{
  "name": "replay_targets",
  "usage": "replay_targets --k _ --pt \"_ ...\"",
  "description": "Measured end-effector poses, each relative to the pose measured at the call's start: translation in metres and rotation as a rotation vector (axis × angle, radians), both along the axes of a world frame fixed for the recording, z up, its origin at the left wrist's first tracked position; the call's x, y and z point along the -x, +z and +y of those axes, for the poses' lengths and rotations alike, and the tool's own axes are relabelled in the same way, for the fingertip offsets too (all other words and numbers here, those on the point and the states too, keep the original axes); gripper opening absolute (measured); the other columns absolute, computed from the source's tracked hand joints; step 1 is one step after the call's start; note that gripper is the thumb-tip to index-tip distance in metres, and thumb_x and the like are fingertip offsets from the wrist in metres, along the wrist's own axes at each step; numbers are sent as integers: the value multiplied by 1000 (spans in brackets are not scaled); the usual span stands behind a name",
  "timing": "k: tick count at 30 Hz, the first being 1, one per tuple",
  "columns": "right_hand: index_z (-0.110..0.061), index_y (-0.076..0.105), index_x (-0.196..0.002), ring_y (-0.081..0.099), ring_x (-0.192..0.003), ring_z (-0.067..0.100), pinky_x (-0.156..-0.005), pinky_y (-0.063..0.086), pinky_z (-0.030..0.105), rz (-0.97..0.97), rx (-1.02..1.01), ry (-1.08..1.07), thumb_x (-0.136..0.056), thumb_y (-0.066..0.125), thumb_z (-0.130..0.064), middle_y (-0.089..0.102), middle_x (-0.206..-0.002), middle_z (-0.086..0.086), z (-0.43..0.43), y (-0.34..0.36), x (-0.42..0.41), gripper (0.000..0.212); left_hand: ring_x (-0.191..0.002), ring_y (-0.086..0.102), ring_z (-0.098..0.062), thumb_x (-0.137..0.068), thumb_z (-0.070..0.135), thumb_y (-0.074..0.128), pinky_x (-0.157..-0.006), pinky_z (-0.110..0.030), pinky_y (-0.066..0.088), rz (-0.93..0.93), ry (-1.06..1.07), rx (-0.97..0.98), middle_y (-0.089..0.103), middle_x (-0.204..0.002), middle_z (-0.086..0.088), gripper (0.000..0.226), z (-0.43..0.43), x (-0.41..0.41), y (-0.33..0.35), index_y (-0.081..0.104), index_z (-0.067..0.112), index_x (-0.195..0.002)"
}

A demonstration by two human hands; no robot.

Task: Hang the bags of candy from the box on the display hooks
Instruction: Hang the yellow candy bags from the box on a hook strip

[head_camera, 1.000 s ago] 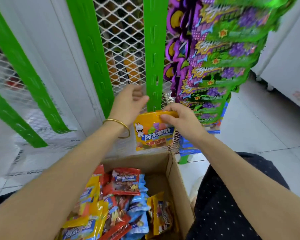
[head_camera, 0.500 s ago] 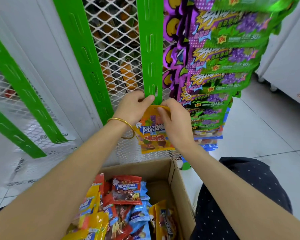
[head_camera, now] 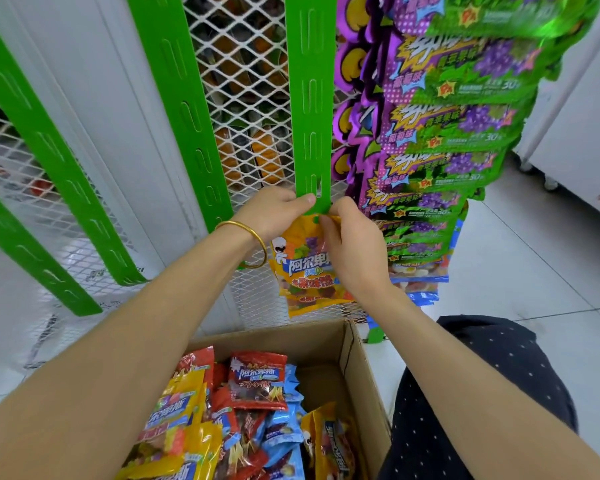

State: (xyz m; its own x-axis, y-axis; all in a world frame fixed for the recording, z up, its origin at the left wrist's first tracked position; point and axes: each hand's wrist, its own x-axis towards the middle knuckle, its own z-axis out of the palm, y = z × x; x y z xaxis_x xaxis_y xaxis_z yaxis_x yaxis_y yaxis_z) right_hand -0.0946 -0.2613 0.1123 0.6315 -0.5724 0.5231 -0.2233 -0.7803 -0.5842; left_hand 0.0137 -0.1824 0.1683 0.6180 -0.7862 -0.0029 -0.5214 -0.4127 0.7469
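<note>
Candy bag [head_camera: 305,268], orange-yellow and glossy, sits just under the bottom end of the middle green strip [head_camera: 310,98], its top edge pinched by the right hand [head_camera: 350,251] beside a small round punched hole. The left hand [head_camera: 274,211] pinches the strip's lower end, thumb on the front, steadying it. Whether the hole is already on a tab I cannot tell. Done well, I judge, the hole lines up with the lowest tab and the thin film slides on without tearing its rim. The strip looks like flat, bendable plastic cut with long slots. Behind it is white diamond mesh [head_camera: 243,64]. To the right hang shiny green-and-purple bags [head_camera: 447,126]. Below, the open cardboard box [head_camera: 364,372] holds more crinkly packets [head_camera: 257,379] in red, blue and yellow.
</note>
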Motion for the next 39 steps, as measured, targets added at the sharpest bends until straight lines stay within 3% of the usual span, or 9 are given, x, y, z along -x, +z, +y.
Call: replay_targets --k 3,6,12,16,22,25,28,36,39 --pt "-9 47 -94 57 -70 31 -58 43 39 46 -42 1 -97 44 -23 61 -79 6 -2 -5 1 15 -54 30 -17 -94 36 49 -53 -27 25 -70 -4 9 31 -59 -4 46 3 0 -3 35 15 -55" --pt "-9 46 -98 56 -73 31 -60 44 40 92 -71 1 -99 41 -23 61 -85 9 -3 -10 3 15 -52 29 -12 -94 27 50 -45 -18 23 -148 -21 42 31 -59 0 44 6 -2 -9 34 16 -55" --pt "-9 45 -105 55 -72 33 -55 40 38 166 10 -29 -100 38 -27 60 -91 9 -5 -15 3 20 -52 28 -11 -94 20 50 -51 -25 25 -159 -23 102 30 -58 0 43 5 -4 -15 33 16 -54" --pt "-11 41 -116 56 -74 31 -57 47 40 215 49 -60 -98 45 -21 56 -106 8 -3 -16 8 22 -52 29 -10 -95 18 49 -47 -19 23 -201 -1 125 30 -57 0 43 6 -5 -19 33 17 -55" --pt "-16 26 -137 63 -81 33 -55 44 34 332 124 -147 -95 46 -6 52 -122 9 0 -25 19 47 -52 34 -10 -94 15 48 -47 -15 25 -229 19 112 38 -57 -1 33 11 -6 -29 47 10 -62" --pt "-18 24 -140 62 -92 31 -62 49 37 296 8 -137 -98 40 -10 55 -123 9 1 -25 28 46 -58 39 -12 -94 13 48 -55 -27 27 -238 35 99 49 -67 -7 25 16 -4 -36 59 0 -76" --pt "-17 23 -141 64 -90 32 -70 53 45 277 -74 -103 -98 40 -14 62 -117 12 1 -28 33 47 -77 49 -17 -94 10 48 -65 -25 31 -242 58 119 58 -87 -8 20 18 -3 -41 66 1 -96" --pt "-13 31 -133 62 -96 30 -73 52 46 279 -136 -40 -96 47 -12 60 -119 9 2 -34 37 40 -88 50 -17 -93 9 49 -74 -26 36 -261 96 142 63 -104 -15 21 15 1 -44 63 3 -107" --pt "-11 40 -122 61 -89 29 -68 51 45 341 -81 23 -97 46 -17 61 -106 7 3 -46 39 27 -108 52 -20 -90 10 53 -87 -22 34 -316 137 180 59 -119 -9 31 20 4 -52 56 9 -121"
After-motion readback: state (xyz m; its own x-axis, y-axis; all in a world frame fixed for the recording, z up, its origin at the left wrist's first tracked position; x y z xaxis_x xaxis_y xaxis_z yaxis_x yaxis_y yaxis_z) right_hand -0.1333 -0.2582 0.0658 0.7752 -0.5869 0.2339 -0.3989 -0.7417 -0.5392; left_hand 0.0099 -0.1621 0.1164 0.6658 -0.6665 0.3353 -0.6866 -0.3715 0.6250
